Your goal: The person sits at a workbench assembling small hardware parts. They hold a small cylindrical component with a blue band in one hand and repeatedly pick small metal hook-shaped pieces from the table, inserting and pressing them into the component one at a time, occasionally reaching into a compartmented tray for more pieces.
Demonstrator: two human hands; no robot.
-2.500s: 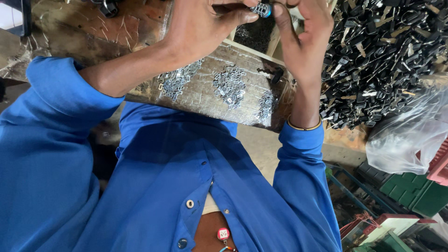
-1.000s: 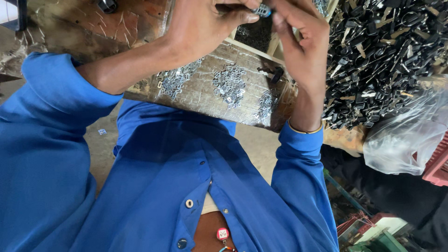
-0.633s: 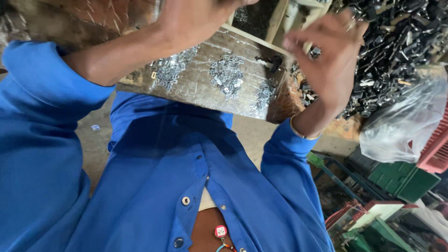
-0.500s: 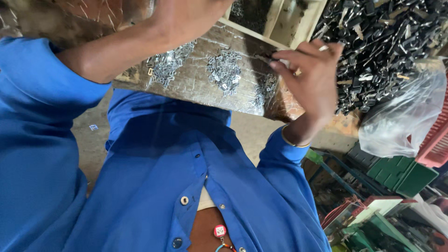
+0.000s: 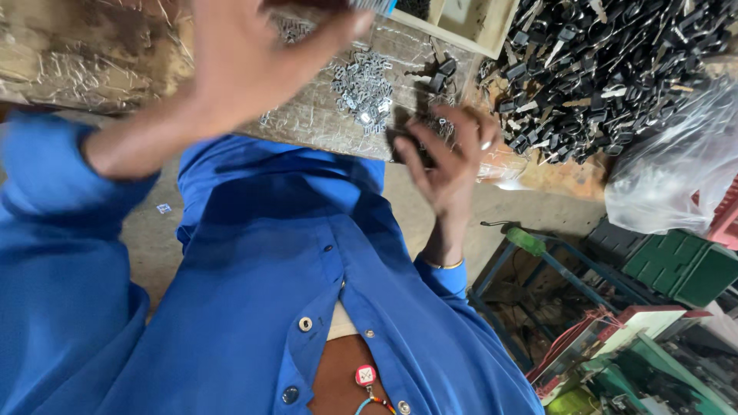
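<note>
Your left hand [image 5: 246,69] is raised and motion-blurred at the upper left, thumb and forefinger pinched narrow on a small pale-blue-tipped object [image 5: 374,4] that is cut off by the top edge; what it is cannot be told. The left forearm runs down and leftward into the sleeve of your loose blue button-front shirt [image 5: 254,307], which fills the lower left of the view. Beneath that hand lies the foil-wrapped, crinkled worktop [image 5: 92,61], and moving right along it, a loose heap of small bright metal clips [image 5: 363,92] rests near its front edge. Just right of that heap, your right hand [image 5: 450,154] hangs at the worktop edge with fingers half curled about a small dark blocky piece [image 5: 406,142]; whether the fingers fully close on it cannot be told. A few like dark pieces [image 5: 442,73] lie on the foil just above the hand. The relation to note: the pinched object sits above and to the left of the right hand, the two hands well apart, with the clip heap between them; the right hand is the nearer to the dark pieces. A pale wooden tray [image 5: 469,27] sits at the top, and right of it a large pile of black-headed metal parts [image 5: 607,69] spreads across the bench. Further right lies a clear crumpled plastic bag [image 5: 676,177], with green plastic crates [image 5: 680,265] below it.
</note>
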